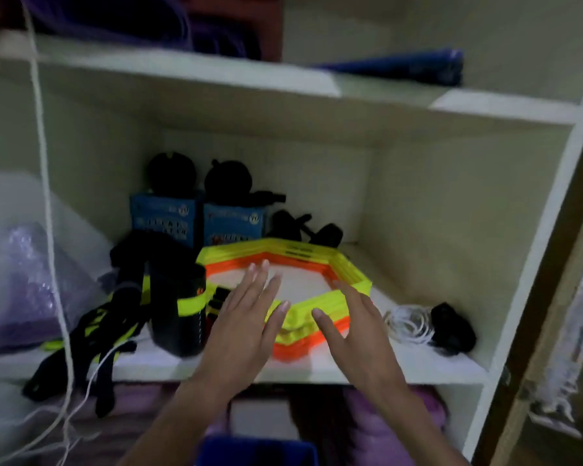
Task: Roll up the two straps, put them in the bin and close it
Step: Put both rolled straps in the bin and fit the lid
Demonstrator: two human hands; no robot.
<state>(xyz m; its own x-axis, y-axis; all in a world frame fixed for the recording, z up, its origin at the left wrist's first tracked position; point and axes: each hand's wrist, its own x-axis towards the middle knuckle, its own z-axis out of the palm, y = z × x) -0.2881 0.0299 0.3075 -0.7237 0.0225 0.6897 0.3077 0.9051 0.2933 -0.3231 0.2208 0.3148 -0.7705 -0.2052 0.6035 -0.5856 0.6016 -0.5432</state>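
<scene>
Black and neon-yellow straps lie tangled at the left of the middle shelf, some ends hanging over its front edge. A black pouch with a yellow band stands beside them. My left hand and my right hand are both raised in front of the shelf with fingers straight, holding nothing. They hover over a stack of yellow and orange hexagonal rings. A blue bin shows partly at the bottom edge, below my arms.
Two blue boxes with black round items on top stand at the shelf's back. A coiled white cord with a black part lies at the right. A white rope hangs down the left. Purple bags sit left and below.
</scene>
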